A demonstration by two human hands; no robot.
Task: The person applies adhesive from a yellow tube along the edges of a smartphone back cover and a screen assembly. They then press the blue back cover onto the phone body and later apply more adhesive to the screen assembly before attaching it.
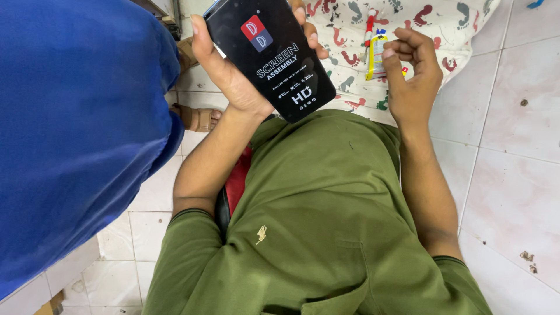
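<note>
Left hand (230,70) grips a black phone screen (269,55); right hand (411,73) curls loosely shut, holding nothing visible.

Nearest the camera, a green shirt (326,221) fills the lower frame, with blue cloth (76,116) at the left. Above it, the screen sits tilted in the left palm, thumb on 1 edge, fingertips on the other. Right hand hovers apart from it, just beside a yellow glue tube (376,55). Farther off, that tube lies on a footprint-patterned cloth (449,23) over the tiled floor (513,146).
</note>
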